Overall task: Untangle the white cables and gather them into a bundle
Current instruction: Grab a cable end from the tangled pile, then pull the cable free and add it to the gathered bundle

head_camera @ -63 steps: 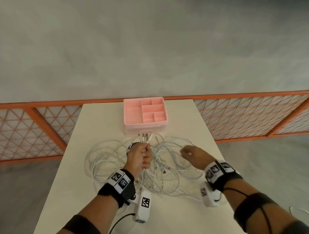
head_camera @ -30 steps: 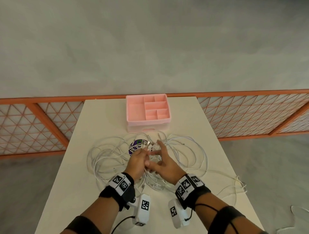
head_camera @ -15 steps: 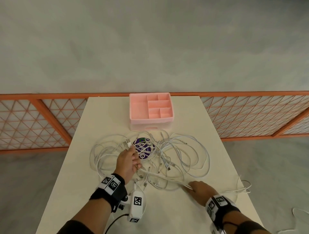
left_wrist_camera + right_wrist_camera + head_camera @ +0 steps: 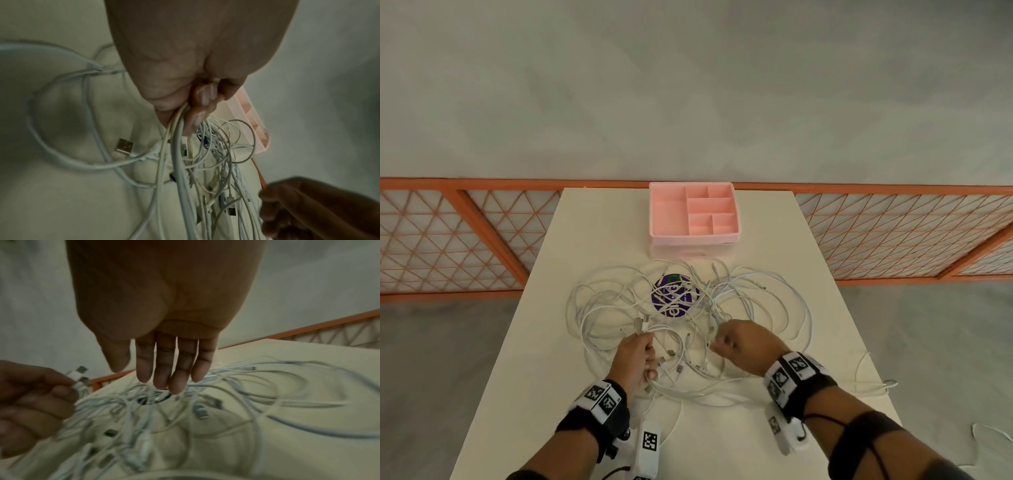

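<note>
The right hand (image 4: 743, 346), fingers straight and empty, has come back over the white cables (image 4: 756, 301); the left hand (image 4: 635, 361) still grips several.

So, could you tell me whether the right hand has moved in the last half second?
Yes. The right hand moved up the table toward the pink organiser.

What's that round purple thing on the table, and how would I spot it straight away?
Start at the pink plastic organizer tray at the far end of the cream table. Just in front of it lies a tangle of white cables. The round purple disc sits flat under their middle, the only dark, coloured patch among the white loops.
</note>
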The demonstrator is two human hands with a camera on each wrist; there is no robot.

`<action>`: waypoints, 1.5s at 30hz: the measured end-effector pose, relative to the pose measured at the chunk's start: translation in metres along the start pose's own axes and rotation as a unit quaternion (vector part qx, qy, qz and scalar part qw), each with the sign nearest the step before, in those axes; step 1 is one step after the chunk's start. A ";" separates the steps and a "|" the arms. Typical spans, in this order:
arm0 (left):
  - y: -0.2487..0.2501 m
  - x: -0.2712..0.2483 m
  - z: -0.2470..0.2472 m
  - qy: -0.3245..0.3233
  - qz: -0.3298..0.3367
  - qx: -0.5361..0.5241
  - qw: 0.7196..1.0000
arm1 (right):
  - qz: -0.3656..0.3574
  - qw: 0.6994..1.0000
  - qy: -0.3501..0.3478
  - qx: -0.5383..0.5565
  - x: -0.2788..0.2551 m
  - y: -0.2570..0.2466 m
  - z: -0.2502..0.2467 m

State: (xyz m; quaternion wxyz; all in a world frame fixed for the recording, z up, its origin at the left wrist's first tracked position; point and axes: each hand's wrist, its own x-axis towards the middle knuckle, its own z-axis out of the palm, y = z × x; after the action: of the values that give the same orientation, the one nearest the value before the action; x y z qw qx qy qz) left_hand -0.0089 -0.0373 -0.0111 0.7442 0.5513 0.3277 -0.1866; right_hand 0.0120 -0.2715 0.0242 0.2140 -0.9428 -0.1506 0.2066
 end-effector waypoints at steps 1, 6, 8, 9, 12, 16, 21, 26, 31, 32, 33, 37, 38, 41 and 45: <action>-0.001 0.000 -0.002 0.006 0.003 0.005 1.000 | -0.025 1.000 -0.008 -0.009 0.009 -0.013 0.005; 0.001 -0.002 -0.010 0.014 0.024 0.022 0.999 | -0.077 0.993 -0.071 -0.056 0.043 -0.060 0.044; 0.002 -0.005 -0.014 0.012 0.028 0.019 0.999 | -0.060 0.991 -0.078 -0.087 0.051 -0.072 0.061; 0.002 -0.005 -0.016 0.011 0.028 0.016 0.999 | -0.038 0.991 -0.081 -0.100 0.053 -0.077 0.068; 0.002 -0.008 -0.019 0.017 0.030 0.011 0.999 | 0.020 0.990 -0.082 -0.116 0.057 -0.082 0.084; 0.004 -0.009 -0.020 0.012 0.036 0.008 0.999 | 0.033 0.991 -0.059 -0.116 0.059 -0.086 0.092; 0.007 -0.006 -0.016 -0.003 0.046 0.019 0.999 | 0.037 0.992 -0.058 -0.106 0.052 -0.087 0.089; 0.012 -0.006 -0.007 -0.019 0.064 0.029 0.997 | 0.106 0.992 -0.019 0.069 0.053 -0.074 0.060; 0.029 -0.007 0.011 -0.026 0.074 0.005 0.997 | 0.072 0.939 0.045 0.334 0.051 -0.063 -0.005; 0.034 -0.009 0.016 -0.032 0.077 -0.003 0.997 | 0.065 0.914 0.082 0.392 0.052 -0.063 -0.019; 0.039 -0.010 0.021 -0.040 0.082 -0.010 0.996 | 0.060 0.889 0.125 0.437 0.054 -0.065 -0.032; 0.057 -0.019 0.044 -0.077 0.103 -0.032 0.991 | 0.029 0.860 0.278 0.426 0.064 -0.075 -0.072; 0.060 -0.020 0.049 -0.081 0.106 -0.033 0.991 | 0.018 0.863 0.284 0.418 0.066 -0.079 -0.074; 0.063 -0.022 0.063 -0.085 0.116 -0.051 0.988 | -0.008 0.878 0.249 0.408 0.064 -0.090 -0.067; 0.066 -0.023 0.073 -0.091 0.117 -0.096 0.984 | -0.020 0.918 0.203 0.341 0.049 -0.096 -0.050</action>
State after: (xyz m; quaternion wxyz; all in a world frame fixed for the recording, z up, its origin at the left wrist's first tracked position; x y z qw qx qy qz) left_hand 0.0372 -0.0867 0.0640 0.8374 0.4923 0.2077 -0.1152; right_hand 0.0588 -0.1873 0.0945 0.5522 -0.8314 -0.0429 0.0456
